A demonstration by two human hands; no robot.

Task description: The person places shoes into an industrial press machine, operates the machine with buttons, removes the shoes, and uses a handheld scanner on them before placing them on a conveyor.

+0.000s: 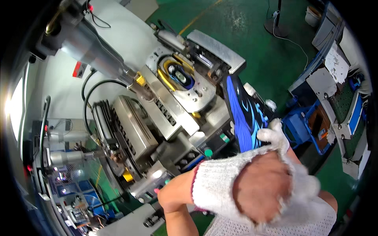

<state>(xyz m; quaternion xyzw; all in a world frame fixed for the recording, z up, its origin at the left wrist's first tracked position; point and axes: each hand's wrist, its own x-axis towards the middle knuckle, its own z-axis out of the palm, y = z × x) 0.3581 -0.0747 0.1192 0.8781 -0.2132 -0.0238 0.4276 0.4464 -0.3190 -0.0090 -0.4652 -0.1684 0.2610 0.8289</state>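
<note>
A black shoe with royal-blue and light-blue patterning stands lengthwise at the right of the machine. My right hand, in a white knit glove, grips its near end with thumb and fingers. My left hand crosses from the lower left in front of my right forearm. Its white glove has a large frayed opening showing bare skin, and its fingers are blurred near my right arm. Inside the machine's metal clamp, a second dark-and-blue shoe piece sits between yellow pads.
A control panel with a green button lies in front of the clamp. A thick metal cylinder slants in from the upper left. Another steel clamp block stands at left. Blue crates and a rack are at right.
</note>
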